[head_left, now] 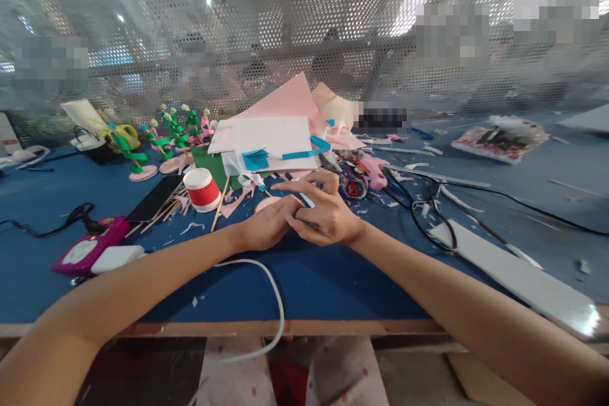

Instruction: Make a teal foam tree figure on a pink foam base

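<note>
My left hand [266, 226] and my right hand [324, 210] meet over the near middle of the blue table. The left fingers are closed and partly hidden behind the right hand. On the right hand, the fingers bend in toward the left fingertips, with one finger reaching out to the left. Whatever sits between the fingertips is too small or too covered to make out. Just beyond the hands lie a pink paper disc [267, 203], a curled white paper strip [252, 179] and paper scraps. Behind them rests a stack of white paper [266, 133] with a folded blue strip [307, 149] on top.
Paper flowers [137, 155] on pink bases stand at back left. A red-and-white tape roll [202, 189], thin sticks [162, 216], a phone [155, 196] and a purple power strip [92, 244] are left. To the right lie a pink glue gun [373, 172], black cable [431, 190] and white board [518, 276].
</note>
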A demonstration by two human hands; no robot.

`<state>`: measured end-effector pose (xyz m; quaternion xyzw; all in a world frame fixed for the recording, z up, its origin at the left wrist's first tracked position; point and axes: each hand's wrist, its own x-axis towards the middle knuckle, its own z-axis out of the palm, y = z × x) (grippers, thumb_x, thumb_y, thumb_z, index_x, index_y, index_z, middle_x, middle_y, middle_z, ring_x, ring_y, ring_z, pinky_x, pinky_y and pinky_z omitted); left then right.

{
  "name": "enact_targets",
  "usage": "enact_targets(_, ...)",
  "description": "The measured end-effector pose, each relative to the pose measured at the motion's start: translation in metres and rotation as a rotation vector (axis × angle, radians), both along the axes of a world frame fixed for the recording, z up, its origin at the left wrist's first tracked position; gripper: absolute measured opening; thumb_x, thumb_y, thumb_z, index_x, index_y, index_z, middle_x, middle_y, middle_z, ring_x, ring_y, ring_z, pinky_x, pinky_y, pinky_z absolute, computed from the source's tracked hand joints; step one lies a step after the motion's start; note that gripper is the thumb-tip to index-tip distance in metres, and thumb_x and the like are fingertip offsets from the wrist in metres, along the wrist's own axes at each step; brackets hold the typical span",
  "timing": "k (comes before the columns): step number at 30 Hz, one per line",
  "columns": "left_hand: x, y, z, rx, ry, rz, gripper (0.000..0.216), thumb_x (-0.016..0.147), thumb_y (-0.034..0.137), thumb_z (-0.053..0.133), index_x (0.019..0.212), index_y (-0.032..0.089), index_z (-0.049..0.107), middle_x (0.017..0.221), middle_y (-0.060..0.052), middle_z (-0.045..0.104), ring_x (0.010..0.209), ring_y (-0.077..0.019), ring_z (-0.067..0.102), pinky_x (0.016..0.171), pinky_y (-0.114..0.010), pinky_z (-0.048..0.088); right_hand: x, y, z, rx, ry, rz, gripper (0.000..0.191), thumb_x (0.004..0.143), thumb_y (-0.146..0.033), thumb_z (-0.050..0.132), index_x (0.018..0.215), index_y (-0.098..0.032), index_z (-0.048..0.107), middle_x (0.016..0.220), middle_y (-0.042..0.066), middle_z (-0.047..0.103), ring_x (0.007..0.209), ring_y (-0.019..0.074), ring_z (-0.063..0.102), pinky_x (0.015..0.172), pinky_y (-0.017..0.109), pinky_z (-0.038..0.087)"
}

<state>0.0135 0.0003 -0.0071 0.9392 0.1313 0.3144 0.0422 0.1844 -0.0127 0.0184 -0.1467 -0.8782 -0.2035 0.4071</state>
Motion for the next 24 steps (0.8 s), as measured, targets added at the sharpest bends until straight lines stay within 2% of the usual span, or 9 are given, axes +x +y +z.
enact_targets(3, -0.0004, -0.0008, 0.0014, 0.004, -0.008, 0.017, 0.011, 0.087, 0.018, 0.031, 0.087, 0.018, 0.041, 0.083, -0.006, 0.054, 0.079, -0.0141, 0.053, 0.07, -0.029, 0.049, -0.0006, -0.0011, 0.0009, -0.091, -0.02, -0.017, 0.028, 0.079, -0.032, 0.048, 0.056, -0.022, 0.061, 0.115, 0.004, 0.059, 0.1, 0.0264, 0.041, 0.083, 0.049, 0.035)
enact_targets(6, -0.001, -0.0012, 0.0017, 0.081, -0.023, 0.032, 0.012, 0.087, 0.018, 0.029, 0.085, 0.019, 0.041, 0.081, -0.006, 0.055, 0.077, -0.0151, 0.054, 0.067, -0.029, 0.049, -0.0011, -0.0016, 0.0012, -0.212, -0.032, -0.018, 0.028, 0.079, -0.036, 0.048, 0.057, -0.022, 0.061, 0.115, 0.003, 0.059, 0.103, 0.0279, 0.041, 0.086, 0.052, 0.033)
enact_targets(9, -0.0014, -0.0018, 0.0024, 0.164, -0.045, 0.057, 0.015, 0.088, 0.019, 0.027, 0.081, 0.019, 0.04, 0.074, -0.005, 0.054, 0.07, -0.0142, 0.053, 0.061, -0.026, 0.047, -0.0013, -0.0016, 0.0005, -0.268, -0.019, -0.014, 0.031, 0.08, -0.039, 0.046, 0.057, -0.023, 0.06, 0.113, 0.003, 0.059, 0.104, 0.0284, 0.041, 0.088, 0.053, 0.031)
enact_targets(17, -0.0007, -0.0038, 0.0061, 0.222, -0.045, 0.139, 0.011, 0.088, 0.019, 0.031, 0.081, 0.018, 0.039, 0.065, -0.001, 0.052, 0.055, -0.0111, 0.05, 0.048, -0.022, 0.04, -0.002, -0.0009, -0.0023, -0.229, 0.011, -0.023, 0.032, 0.08, -0.04, 0.045, 0.056, -0.023, 0.06, 0.114, 0.002, 0.058, 0.103, 0.0287, 0.043, 0.086, 0.053, 0.031)
enact_targets(20, -0.0011, -0.0044, 0.0069, 0.242, -0.049, 0.155, 0.009, 0.087, 0.018, 0.032, 0.08, 0.018, 0.039, 0.062, 0.0, 0.051, 0.052, -0.0113, 0.049, 0.047, -0.022, 0.039, -0.0026, -0.0027, -0.0011, -0.232, 0.003, -0.045, 0.033, 0.08, -0.041, 0.043, 0.057, -0.024, 0.06, 0.112, 0.002, 0.059, 0.102, 0.0283, 0.043, 0.085, 0.053, 0.031)
enact_targets(24, -0.0005, -0.0056, 0.0089, 0.3, -0.1, 0.159, 0.009, 0.087, 0.018, 0.033, 0.08, 0.018, 0.039, 0.06, 0.0, 0.051, 0.049, -0.011, 0.048, 0.047, -0.022, 0.038, -0.0024, -0.0055, 0.0007, -0.156, 0.008, -0.044, 0.031, 0.081, -0.038, 0.044, 0.06, -0.023, 0.061, 0.11, 0.003, 0.06, 0.102, 0.0272, 0.042, 0.084, 0.05, 0.033)
